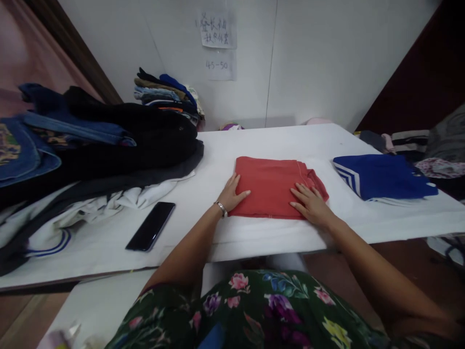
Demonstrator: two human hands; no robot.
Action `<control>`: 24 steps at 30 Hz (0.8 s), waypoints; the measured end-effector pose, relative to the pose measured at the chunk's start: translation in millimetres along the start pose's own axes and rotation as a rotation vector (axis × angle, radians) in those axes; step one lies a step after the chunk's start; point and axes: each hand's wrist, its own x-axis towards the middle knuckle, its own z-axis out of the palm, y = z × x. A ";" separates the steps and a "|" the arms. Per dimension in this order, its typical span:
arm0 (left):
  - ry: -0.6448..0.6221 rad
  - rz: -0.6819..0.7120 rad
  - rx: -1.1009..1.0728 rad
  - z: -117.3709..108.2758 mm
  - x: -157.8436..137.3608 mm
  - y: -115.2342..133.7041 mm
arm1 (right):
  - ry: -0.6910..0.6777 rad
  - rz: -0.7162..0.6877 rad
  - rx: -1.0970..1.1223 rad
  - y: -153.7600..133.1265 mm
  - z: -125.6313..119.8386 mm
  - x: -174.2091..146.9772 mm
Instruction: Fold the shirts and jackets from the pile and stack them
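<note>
A folded red garment (267, 186) lies flat on the white-covered table (283, 140) in front of me. My left hand (232, 193) rests along its left edge, fingers stretched out and thumb lying on the cloth. On the right part of the garment my right hand (312, 206) lies flat with its fingers spread. Just beyond that hand, a bit of the red cloth bulges out at the right side. Neither hand is gripping the fabric. What kind of garment it is cannot be made out.
Left of me is a heap of loose clothes (145, 140), dark, denim and white. A phone (151, 227) lies before it. Behind stands a stack of folded clothes (167, 94). A folded blue garment (381, 177) with white stripes sits at the right. Papers (218, 34) hang on the wall.
</note>
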 end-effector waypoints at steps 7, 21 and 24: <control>-0.109 0.187 0.148 -6.0 -41.7 6.1 | 0.067 -0.132 -0.108 14.3 1.1 -47.4; 0.009 0.230 0.435 -0.2 -58.3 3.2 | 0.218 -0.265 -0.121 24.0 6.5 -51.8; 0.008 0.142 0.501 3.2 -57.3 9.6 | 0.235 -0.232 -0.138 25.5 5.1 -53.7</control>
